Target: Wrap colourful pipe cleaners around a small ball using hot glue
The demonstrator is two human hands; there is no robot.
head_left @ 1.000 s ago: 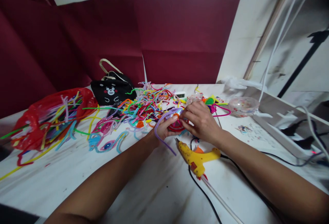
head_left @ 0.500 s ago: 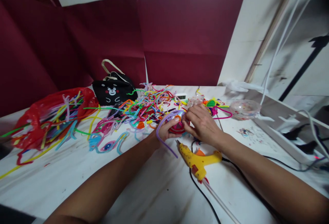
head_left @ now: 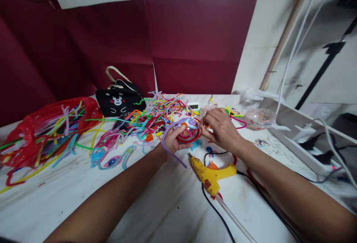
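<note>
My left hand [head_left: 173, 140] is closed round a small round piece wrapped in red pipe cleaner [head_left: 190, 133], held just above the table. A lilac pipe cleaner [head_left: 167, 144] loops over that hand and trails down toward me. My right hand [head_left: 220, 127] is pinched at the piece's right side, fingertips touching it; what it pinches is too small to make out. A yellow glue gun [head_left: 210, 169] lies on the table right below both hands, its black cord [head_left: 216, 209] running toward me.
A tangle of coloured pipe cleaners [head_left: 152, 118] lies behind the hands. A red plastic bag [head_left: 33, 131] with more of them sits at left. A black bear-face bag [head_left: 119, 101] stands at the back. A clear bowl [head_left: 258, 118] and a white power strip [head_left: 306, 142] are at right.
Both hands have lifted the wrapped piece slightly and turned it, so more of the red coil shows. The view has shifted a little to the left.
</note>
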